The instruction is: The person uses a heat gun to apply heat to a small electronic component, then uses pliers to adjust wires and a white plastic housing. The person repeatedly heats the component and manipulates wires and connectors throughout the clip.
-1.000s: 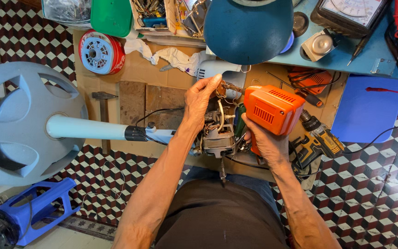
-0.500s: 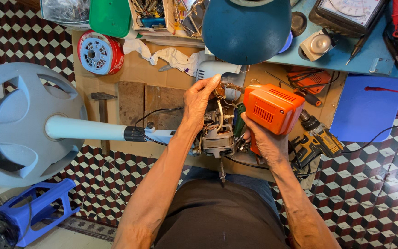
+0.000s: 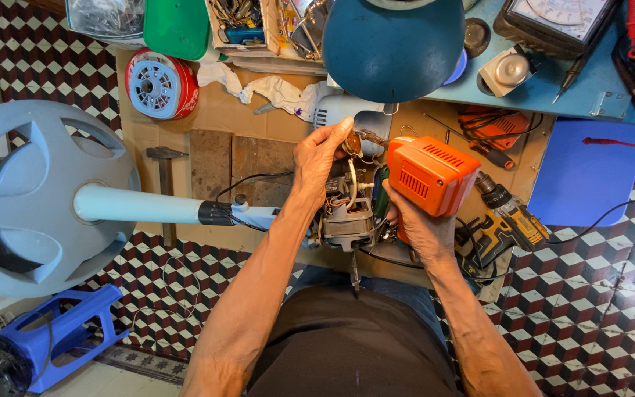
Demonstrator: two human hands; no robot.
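An exposed fan motor [image 3: 348, 215] with wires sits at the end of a pale blue stand pole [image 3: 141, 207], lying across a cardboard-covered bench. My left hand [image 3: 320, 156] pinches a small brown part with wires just above the motor. My right hand [image 3: 414, 229] grips an orange pistol-shaped tool [image 3: 431, 175] by its handle, its body held right of the motor. The tool's tip is hidden behind the motor and my hands.
The fan's round pale blue base [image 3: 34, 195] lies at left. A hammer [image 3: 164, 176] rests on the bench, a yellow cordless drill [image 3: 507, 219] at right. A dark teal lamp shade [image 3: 394, 45] hangs above. A blue stool [image 3: 53, 334] stands lower left; a meter [image 3: 553, 22] upper right.
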